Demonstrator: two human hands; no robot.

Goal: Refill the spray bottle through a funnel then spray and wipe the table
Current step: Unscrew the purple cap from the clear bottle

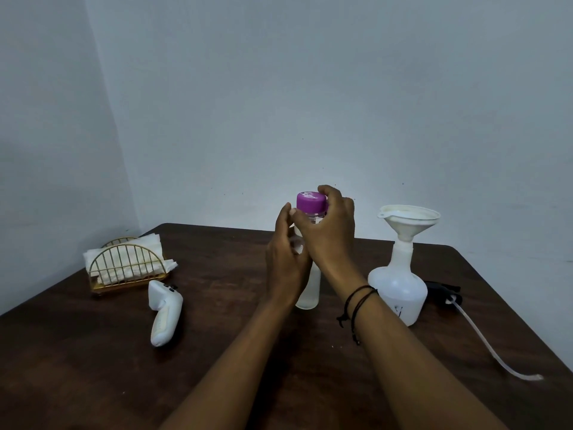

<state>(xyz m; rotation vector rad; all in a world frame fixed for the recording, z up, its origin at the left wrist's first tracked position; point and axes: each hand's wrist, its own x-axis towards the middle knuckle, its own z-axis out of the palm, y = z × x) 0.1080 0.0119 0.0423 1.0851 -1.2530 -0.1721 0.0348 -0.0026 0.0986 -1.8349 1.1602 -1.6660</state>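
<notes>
The water bottle (310,283) stood upright at mid-desk (232,352), its body clasped by the left hand (286,262) and its purple cap (311,205) gripped by the right hand (330,234). The bottle was judged light, rigid and somewhat slippery, best steadied low while the cap was twisted; the funnel (408,220) sat in the spray bottle (398,287) nearby.

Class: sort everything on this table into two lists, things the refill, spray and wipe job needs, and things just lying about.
Needed:
water bottle with purple cap
funnel in the spray bottle
spray head with its tube
tissues in the gold holder

Lying about:
white controller
</notes>
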